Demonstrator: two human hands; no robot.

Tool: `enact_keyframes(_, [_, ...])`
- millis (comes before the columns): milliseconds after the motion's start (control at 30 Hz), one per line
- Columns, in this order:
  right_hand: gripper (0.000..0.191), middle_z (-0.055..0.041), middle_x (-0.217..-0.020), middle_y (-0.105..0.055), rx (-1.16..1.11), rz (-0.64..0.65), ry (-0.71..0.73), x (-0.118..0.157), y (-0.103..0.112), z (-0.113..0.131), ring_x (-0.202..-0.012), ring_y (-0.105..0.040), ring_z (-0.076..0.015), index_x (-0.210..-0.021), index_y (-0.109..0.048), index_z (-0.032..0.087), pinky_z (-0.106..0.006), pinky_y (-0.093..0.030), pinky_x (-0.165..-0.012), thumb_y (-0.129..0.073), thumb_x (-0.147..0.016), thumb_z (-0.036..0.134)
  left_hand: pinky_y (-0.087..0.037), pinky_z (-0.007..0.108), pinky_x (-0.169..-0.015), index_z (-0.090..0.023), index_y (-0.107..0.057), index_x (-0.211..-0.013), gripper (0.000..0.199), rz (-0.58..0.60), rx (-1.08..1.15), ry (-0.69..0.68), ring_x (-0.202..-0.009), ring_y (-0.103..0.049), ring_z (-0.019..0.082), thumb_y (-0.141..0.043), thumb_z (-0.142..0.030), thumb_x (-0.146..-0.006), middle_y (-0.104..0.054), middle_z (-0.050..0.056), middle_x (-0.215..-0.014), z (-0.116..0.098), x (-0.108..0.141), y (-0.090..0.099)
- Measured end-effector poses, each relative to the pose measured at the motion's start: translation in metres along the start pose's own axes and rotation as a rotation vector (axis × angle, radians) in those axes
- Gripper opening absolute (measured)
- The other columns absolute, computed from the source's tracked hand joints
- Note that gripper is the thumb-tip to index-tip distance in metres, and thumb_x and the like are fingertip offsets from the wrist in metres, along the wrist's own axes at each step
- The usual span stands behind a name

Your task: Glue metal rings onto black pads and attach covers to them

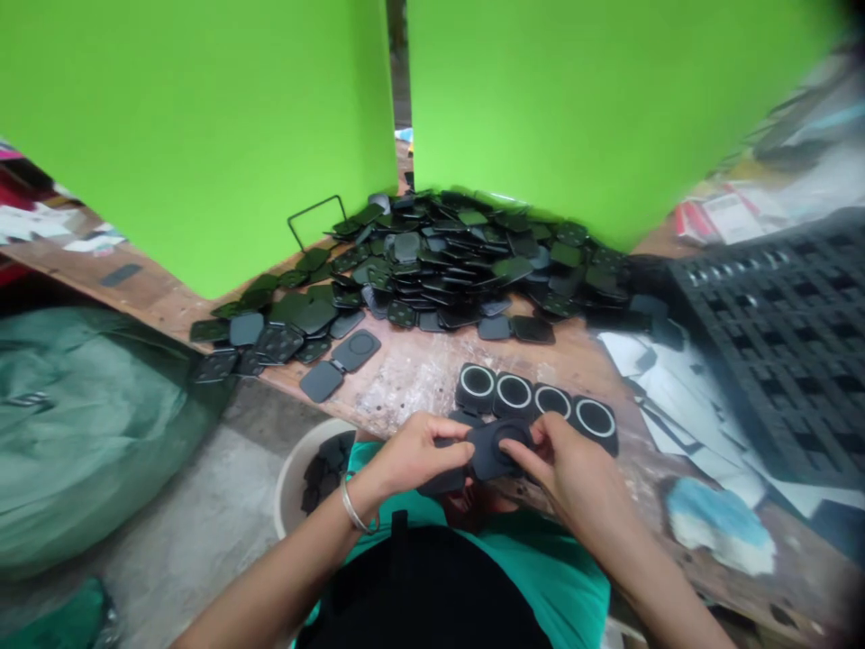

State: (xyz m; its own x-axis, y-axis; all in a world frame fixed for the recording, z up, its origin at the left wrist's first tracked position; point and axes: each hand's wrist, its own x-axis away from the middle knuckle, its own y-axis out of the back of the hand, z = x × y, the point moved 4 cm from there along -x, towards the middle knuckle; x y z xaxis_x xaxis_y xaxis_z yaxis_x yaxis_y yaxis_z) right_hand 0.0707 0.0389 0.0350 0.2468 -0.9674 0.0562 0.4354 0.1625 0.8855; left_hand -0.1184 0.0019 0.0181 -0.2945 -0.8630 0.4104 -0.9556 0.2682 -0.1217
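Observation:
My left hand [420,458] pinches the left side of a black folding charger pad [487,452], thumb on top. On its right side, my right hand [571,461] grips the same pad, thumb lying on its round mark. The hinged panels are held low over my lap at the table's front edge; their undersides are hidden. Just beyond my hands stands a row of several black square pieces with white rings [514,391]. To the left, an unfolded two-panel pad [341,364] lies flat on the table.
A large heap of black square panels [446,266] fills the table's back, against green boards [203,117]. At right are a dark plastic crate [777,342], white sheets [649,406] and a blue-white cloth [720,525]. Below left are a bucket [287,487] with black pieces and a green sack [95,433].

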Motion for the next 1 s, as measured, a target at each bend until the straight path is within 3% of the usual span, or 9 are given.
enact_keyframes(200, [0.050, 0.0019, -0.058, -0.055, -0.128, -0.052, -0.094, -0.009, -0.007, 0.000, -0.047, -0.052, -0.0202, -0.088, -0.045, 0.026, -0.027, -0.027, -0.048, -0.068, -0.070, 0.066, -0.046, 0.020, -0.059, -0.013, -0.078, -0.094, 0.029, -0.020, -0.036, -0.084, -0.061, -0.062, 0.014, -0.064, -0.035, -0.083, -0.071, 0.004, -0.070, -0.006, 0.014, 0.015])
enact_keyframes(367, [0.041, 0.0035, -0.057, -0.050, -0.664, 0.262, -0.050, -0.011, -0.023, 0.025, -0.046, -0.048, -0.0145, -0.079, -0.049, 0.025, -0.026, -0.033, -0.047, -0.048, -0.087, 0.065, -0.047, 0.022, -0.060, -0.012, -0.076, -0.094, 0.031, -0.052, -0.003, -0.081, -0.063, -0.061, 0.015, -0.067, -0.039, -0.081, -0.069, 0.004, -0.071, -0.001, 0.018, 0.025])
enact_keyframes(500, [0.051, 0.0025, -0.057, -0.043, -0.680, 0.027, -0.056, -0.013, -0.035, 0.038, -0.053, -0.042, -0.0135, -0.064, -0.043, 0.023, -0.027, -0.031, -0.051, -0.043, -0.090, 0.068, -0.040, 0.021, -0.059, -0.014, -0.069, -0.079, 0.027, -0.174, -0.162, -0.133, -0.064, -0.056, 0.013, -0.072, -0.041, -0.078, -0.063, 0.000, -0.069, 0.007, 0.019, 0.027])
enact_keyframes(600, [0.060, 0.0012, -0.053, -0.044, -0.704, 0.040, -0.106, -0.018, -0.050, 0.039, -0.052, -0.040, -0.0140, -0.059, -0.042, 0.023, -0.028, -0.031, -0.051, -0.038, -0.088, 0.075, -0.033, 0.022, -0.057, -0.016, -0.060, -0.065, 0.040, -0.286, -0.384, -0.156, -0.061, -0.047, 0.012, -0.059, -0.048, -0.088, -0.052, -0.003, -0.060, 0.008, 0.022, 0.035])
enact_keyframes(667, [0.063, 0.0013, -0.048, -0.044, -0.786, 0.117, -0.175, -0.019, -0.057, 0.037, -0.047, -0.039, -0.0136, -0.060, -0.047, 0.023, -0.028, -0.030, -0.048, -0.034, -0.087, 0.078, -0.034, 0.024, -0.058, -0.017, -0.057, -0.063, 0.044, -0.431, -0.517, -0.181, -0.062, -0.047, 0.013, -0.050, -0.050, -0.092, -0.050, -0.002, -0.060, 0.003, 0.025, 0.055])
enact_keyframes(767, [0.063, 0.0014, -0.050, -0.049, -0.903, 0.142, -0.195, -0.017, -0.057, 0.036, -0.043, -0.039, -0.0123, -0.072, -0.057, 0.021, -0.027, -0.028, -0.046, -0.034, -0.088, 0.077, -0.041, 0.028, -0.073, -0.019, -0.061, -0.068, 0.039, -0.747, -0.739, -0.328, -0.076, -0.055, 0.019, -0.049, -0.048, -0.091, -0.061, 0.003, -0.072, -0.014, 0.035, 0.105])
enact_keyframes(800, [0.061, 0.0016, -0.052, -0.051, -0.928, 0.133, -0.181, -0.016, -0.055, 0.035, -0.043, -0.040, -0.0118, -0.075, -0.058, 0.021, -0.026, -0.029, -0.046, -0.035, -0.088, 0.076, -0.042, 0.030, -0.077, -0.019, -0.061, -0.067, 0.038, -0.800, -0.817, -0.374, -0.080, -0.057, 0.021, -0.050, -0.047, -0.089, -0.064, 0.005, -0.076, -0.019, 0.037, 0.122])
enact_keyframes(900, [0.051, 0.0029, -0.054, -0.049, -0.941, 0.115, -0.104, -0.011, -0.048, 0.037, -0.047, -0.042, -0.0115, -0.076, -0.056, 0.021, -0.024, -0.032, -0.048, -0.038, -0.093, 0.065, -0.044, 0.035, -0.084, -0.019, -0.066, -0.074, 0.040, -0.873, -1.052, -0.375, -0.086, -0.060, 0.024, -0.049, -0.053, -0.086, -0.069, 0.010, -0.088, -0.024, 0.033, 0.171])
enact_keyframes(1000, [0.038, 0.0031, -0.057, -0.049, -0.850, 0.055, 0.035, -0.007, -0.037, 0.038, -0.054, -0.046, -0.0116, -0.072, -0.054, 0.021, -0.023, -0.034, -0.054, -0.041, -0.096, 0.047, -0.048, 0.038, -0.085, -0.019, -0.063, -0.074, 0.044, -0.855, -1.267, -0.323, -0.090, -0.061, 0.027, -0.044, -0.057, -0.087, -0.070, 0.008, -0.090, -0.022, 0.020, 0.197])
